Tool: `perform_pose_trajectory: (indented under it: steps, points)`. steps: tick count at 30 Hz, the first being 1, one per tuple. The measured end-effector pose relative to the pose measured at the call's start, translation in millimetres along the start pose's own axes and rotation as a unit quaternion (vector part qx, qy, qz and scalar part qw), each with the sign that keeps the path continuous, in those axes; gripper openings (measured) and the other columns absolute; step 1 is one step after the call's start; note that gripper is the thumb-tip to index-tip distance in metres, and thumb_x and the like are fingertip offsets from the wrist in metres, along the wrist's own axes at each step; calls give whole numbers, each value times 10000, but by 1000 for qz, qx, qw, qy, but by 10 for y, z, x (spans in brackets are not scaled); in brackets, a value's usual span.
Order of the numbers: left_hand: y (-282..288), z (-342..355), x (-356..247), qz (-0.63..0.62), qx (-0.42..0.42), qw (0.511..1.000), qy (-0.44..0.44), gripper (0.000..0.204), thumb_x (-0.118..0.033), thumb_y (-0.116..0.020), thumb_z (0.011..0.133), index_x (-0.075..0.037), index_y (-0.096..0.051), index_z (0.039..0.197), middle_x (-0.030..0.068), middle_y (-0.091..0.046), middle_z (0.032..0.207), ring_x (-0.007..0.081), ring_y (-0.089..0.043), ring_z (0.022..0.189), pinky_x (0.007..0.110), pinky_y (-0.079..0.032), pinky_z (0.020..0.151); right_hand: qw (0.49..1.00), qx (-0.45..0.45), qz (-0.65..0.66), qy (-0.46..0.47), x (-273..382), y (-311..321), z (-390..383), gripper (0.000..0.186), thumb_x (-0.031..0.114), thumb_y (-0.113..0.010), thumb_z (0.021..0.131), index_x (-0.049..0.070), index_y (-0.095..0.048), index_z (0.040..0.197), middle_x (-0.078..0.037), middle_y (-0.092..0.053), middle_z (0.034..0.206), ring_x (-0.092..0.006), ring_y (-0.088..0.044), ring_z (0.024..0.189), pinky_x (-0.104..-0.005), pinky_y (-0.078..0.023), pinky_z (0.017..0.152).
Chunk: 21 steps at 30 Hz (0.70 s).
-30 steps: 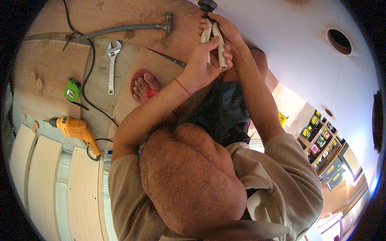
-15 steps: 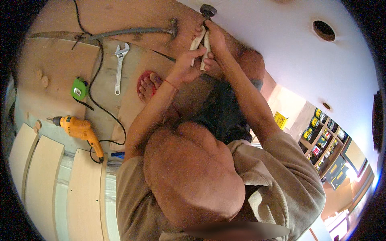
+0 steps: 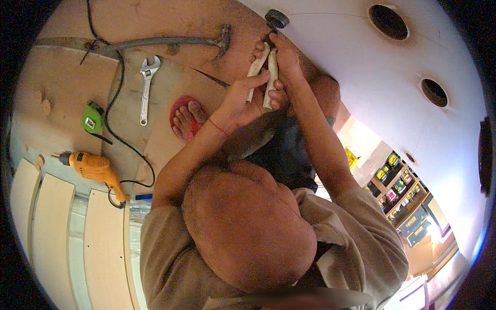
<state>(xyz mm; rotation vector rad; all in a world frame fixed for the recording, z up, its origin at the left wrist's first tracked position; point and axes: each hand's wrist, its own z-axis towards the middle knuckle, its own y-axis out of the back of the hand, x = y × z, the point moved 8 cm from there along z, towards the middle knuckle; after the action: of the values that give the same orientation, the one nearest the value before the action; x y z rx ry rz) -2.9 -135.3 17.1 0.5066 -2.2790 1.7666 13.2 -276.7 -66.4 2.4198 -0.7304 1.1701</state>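
Observation:
Pliers with two cream-coloured handles (image 3: 272, 77) point up toward the edge of a white panel (image 3: 356, 57). My left hand (image 3: 247, 101) is closed around the handles, which stand slightly apart. At the head end, the fingers and thumb of my right hand (image 3: 287, 56) wrap about the pliers, hiding the jaws. Just beyond that hand a black wheel-like piece, perhaps a caster (image 3: 277, 19), sticks out by the panel edge. What the jaws touch cannot be seen.
On the left lie a hammer (image 3: 222, 41), adjustable wrench (image 3: 146, 93), green tape measure (image 3: 92, 118), orange drill (image 3: 93, 166) with its black cord (image 3: 120, 85), and curved pale boards (image 3: 107, 232). The panel has round holes (image 3: 388, 22). Shelves (image 3: 395, 186) stand at right.
The view has shifted slightly, so more of the panel's holes show. The pliers' handles and both hands sit a little lower and further right; the grip looks the same.

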Motion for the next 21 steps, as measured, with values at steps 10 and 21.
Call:
perform_pose_trajectory:
  steps: [10, 21]
  points:
    - [-391, -380, -171, -26, -55, 998, -32, 158, -184, -511, 1009, -67, -510, 1115, 96, -558, 930, 184, -533, 775, 352, -496, 690, 975, 75, 163, -133, 107, -550, -161, 256, 255, -489, 1008, 29, -609, 989, -95, -662, 818, -222, -637, 719, -353, -560, 705]
    - [-552, -94, -251, 29, -50, 996, -68, 155, -197, -488, 1021, -48, -519, 1051, 98, -568, 875, 189, -545, 728, 365, -504, 649, 991, 97, 11, -90, 324, -270, 140, 205, 240, -519, 1003, 62, -621, 1008, -83, -680, 842, -217, -646, 708, -350, -557, 688]
